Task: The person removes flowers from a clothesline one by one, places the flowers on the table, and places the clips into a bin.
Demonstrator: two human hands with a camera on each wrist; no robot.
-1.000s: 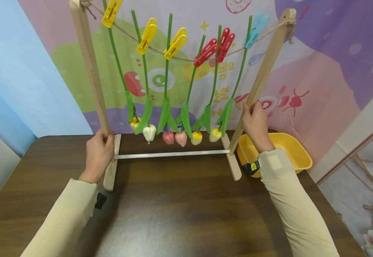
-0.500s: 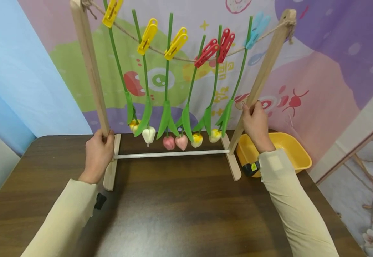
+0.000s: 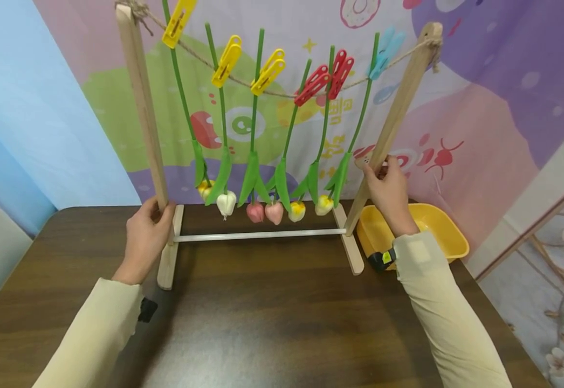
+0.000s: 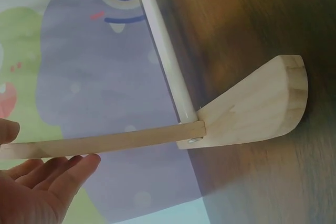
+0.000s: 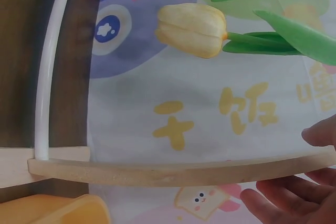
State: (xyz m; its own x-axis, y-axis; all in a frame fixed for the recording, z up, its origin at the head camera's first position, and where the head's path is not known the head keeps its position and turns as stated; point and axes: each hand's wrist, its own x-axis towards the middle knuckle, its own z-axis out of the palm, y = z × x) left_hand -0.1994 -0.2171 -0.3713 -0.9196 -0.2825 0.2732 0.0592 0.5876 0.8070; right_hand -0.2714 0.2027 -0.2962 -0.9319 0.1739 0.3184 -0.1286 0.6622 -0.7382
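Observation:
A wooden stand, its feet joined by a white rod (image 3: pixel 262 235), has a twine line (image 3: pixel 197 55) tied between its posts. Several artificial tulips hang upside down from it, among them a white tulip (image 3: pixel 226 203) and a pink tulip (image 3: pixel 274 212). Yellow clothespins (image 3: pixel 226 62), red clothespins (image 3: pixel 313 86) and a light blue clothespin (image 3: pixel 385 54) clip their stems. My left hand (image 3: pixel 147 231) is around the lower left post (image 4: pixel 115 143), fingers fairly straight along its side. At the right post (image 5: pixel 157 174), my right hand (image 3: pixel 390 188) has loosened fingers, with a gap below the thumb.
A yellow plastic basin (image 3: pixel 439 229) stands just behind and right of the stand's right foot (image 3: pixel 350 242). Behind the brown wooden table (image 3: pixel 262 323) hangs a cartoon-printed cloth (image 3: pixel 481 108), close to the tulips.
Both hands have loosened from the posts, their fingers opening a little. The head view has shifted slightly, so the stand appears lower. The tulips sway a little.

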